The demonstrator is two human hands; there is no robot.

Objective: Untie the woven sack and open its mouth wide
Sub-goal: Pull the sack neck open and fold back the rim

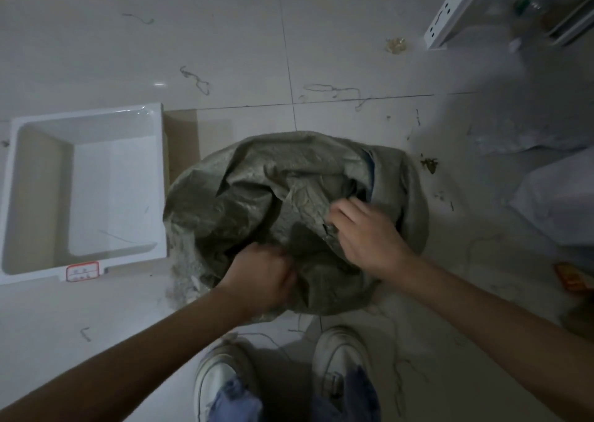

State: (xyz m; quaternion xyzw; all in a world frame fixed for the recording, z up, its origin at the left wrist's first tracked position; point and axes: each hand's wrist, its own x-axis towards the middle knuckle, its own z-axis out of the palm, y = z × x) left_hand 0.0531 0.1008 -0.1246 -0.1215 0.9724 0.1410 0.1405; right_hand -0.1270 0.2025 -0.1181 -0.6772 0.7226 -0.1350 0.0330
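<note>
Tiled floor (353, 36) with stray threads everywhere. Grey woven sack (257, 190) sits dead centre, crumpled, white tub (86, 116) at its 9 o'clock. White shoes (337, 354) at 6. Left hand (262, 275) is fisted tight on the near rim; right hand (366, 235) pinches a fold at 3 o'clock.
</note>
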